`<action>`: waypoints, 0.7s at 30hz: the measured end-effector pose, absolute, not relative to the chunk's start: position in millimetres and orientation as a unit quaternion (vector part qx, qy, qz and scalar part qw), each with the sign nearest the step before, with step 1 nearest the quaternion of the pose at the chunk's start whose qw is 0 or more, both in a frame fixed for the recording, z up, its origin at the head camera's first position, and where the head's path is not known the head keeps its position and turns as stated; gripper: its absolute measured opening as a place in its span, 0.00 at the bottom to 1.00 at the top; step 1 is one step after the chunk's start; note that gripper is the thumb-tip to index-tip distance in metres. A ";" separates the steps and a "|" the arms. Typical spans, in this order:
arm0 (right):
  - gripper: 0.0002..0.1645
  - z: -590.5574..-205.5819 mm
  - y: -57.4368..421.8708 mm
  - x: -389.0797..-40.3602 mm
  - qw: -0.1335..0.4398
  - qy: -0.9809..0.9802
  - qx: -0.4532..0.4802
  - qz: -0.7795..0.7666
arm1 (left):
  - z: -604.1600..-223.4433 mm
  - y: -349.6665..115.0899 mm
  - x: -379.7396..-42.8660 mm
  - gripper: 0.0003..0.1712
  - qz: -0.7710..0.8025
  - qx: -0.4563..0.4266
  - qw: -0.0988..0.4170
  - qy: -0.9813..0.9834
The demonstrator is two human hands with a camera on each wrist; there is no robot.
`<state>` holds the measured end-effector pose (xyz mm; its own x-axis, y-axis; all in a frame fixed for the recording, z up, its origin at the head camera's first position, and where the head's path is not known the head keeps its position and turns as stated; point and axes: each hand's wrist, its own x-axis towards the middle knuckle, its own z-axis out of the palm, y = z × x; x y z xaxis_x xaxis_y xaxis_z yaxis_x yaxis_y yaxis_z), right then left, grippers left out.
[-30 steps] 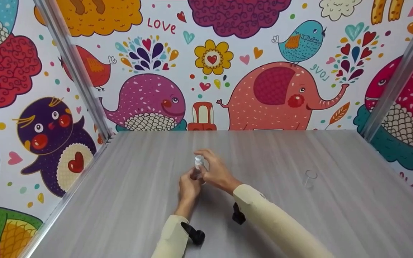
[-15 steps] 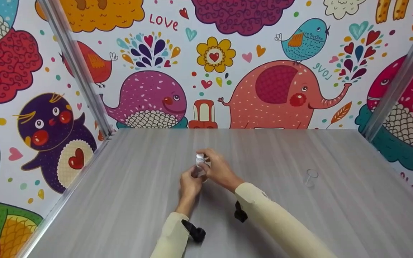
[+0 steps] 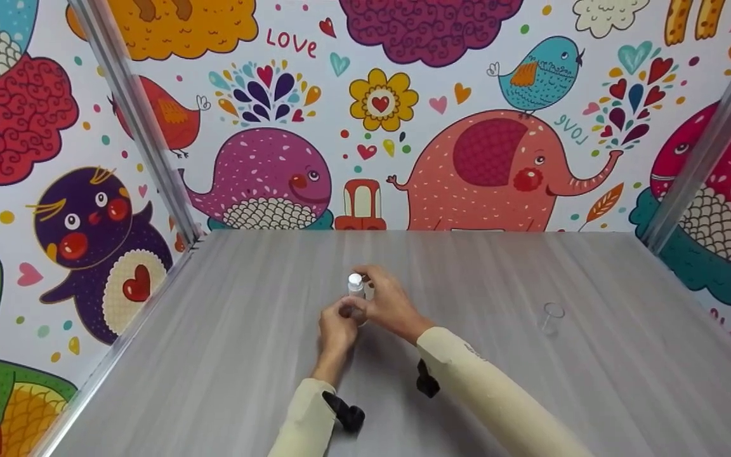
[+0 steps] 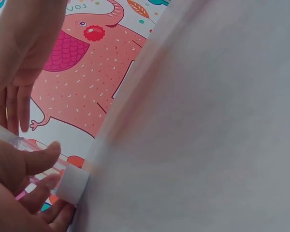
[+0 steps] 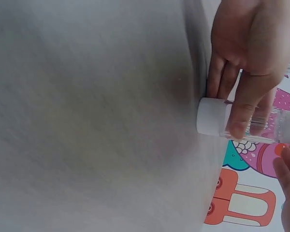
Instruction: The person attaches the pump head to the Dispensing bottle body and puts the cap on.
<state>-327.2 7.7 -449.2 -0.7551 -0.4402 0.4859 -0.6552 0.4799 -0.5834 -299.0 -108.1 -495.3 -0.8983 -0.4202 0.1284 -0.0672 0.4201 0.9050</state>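
Observation:
Both hands are at one small clear bottle (image 5: 263,122) with white ends, held upright near the middle of the table. My left hand (image 3: 338,329) grips its clear lower body. In the left wrist view, the left thumb (image 4: 43,157) lies across it and the fingers close from below. The bottle's white base (image 5: 211,116) is right at the tabletop. My right hand (image 3: 394,304) curls its thumb and index finger round the upper part, close to the white top (image 3: 355,280). Other right fingers (image 4: 20,108) hang straight in the left wrist view.
A small clear glass (image 3: 550,319) stands to the right on the grey wood-grain table (image 3: 467,273). A wall (image 3: 365,38) printed with cartoon animals rises at the back, and metal posts (image 3: 134,114) stand at the sides.
The right thumb has slid slightly lower along the bottle, so more of its upper part shows. The left hand keeps its grip; the glass has stayed in place.

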 end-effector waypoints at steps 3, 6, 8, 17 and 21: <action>0.29 -447.0 6.9 -324.9 0.133 -0.845 0.326 0.403 | -496.2 -108.7 -299.0 0.11 -0.511 0.144 0.175 -0.829; 0.27 -443.9 5.2 -323.8 0.133 -0.840 0.338 0.403 | -497.1 -109.8 -299.5 0.18 -0.530 0.123 0.177 -0.820; 0.26 -443.4 5.0 -324.1 0.136 -0.839 0.347 0.397 | -497.2 -109.7 -299.9 0.22 -0.551 0.111 0.174 -0.809; 0.21 -446.5 5.7 -325.8 0.138 -0.834 0.351 0.403 | -499.3 -109.1 -299.6 0.24 -0.572 0.099 0.168 -0.797; 0.22 -446.8 5.1 -327.3 0.127 -0.839 0.335 0.410 | -499.0 -109.4 -299.8 0.21 -0.576 0.100 0.166 -0.794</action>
<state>-327.3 5.1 -446.8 -0.7429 -0.4591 0.4872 -0.6665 0.4389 -0.6026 -299.8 -109.4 -499.0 -0.9245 -0.3511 0.1483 0.0323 0.3155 0.9484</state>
